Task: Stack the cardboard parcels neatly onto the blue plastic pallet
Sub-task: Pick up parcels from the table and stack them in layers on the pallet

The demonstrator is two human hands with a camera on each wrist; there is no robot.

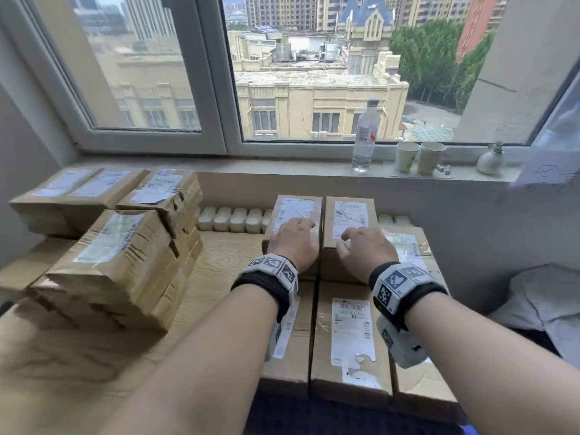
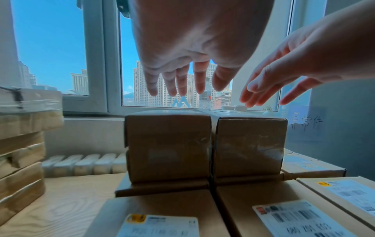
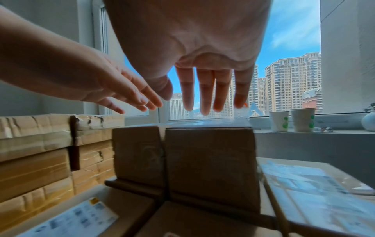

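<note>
Head view: we are standing at a light wood-grain table (image 1: pixel 219 265) under a white-framed window (image 1: pixel 216 89); a plastic water bottle (image 1: pixel 365 136), two paper cups (image 1: pixel 419 157) and a small vase (image 1: pixel 489 160) are sitting on the grey sill. Taped, creased cardboard parcels (image 1: pixel 116 262) are piling on the left. The left hand (image 1: pixel 293 243) and right hand (image 1: pixel 365 248) are hovering over two upper parcels (image 1: pixel 323 215), which are resting on labelled flat ones; a sliver of blue pallet (image 1: pixel 470 430) is showing bottom right.

Left wrist view: left hand's fingers (image 2: pixel 172 80) are hanging straight, spread, gripping nothing, clear above the matte brown box tops.

Right wrist view: right hand's fingers (image 3: pixel 207 93) are likewise extended, empty, just above the box.
</note>
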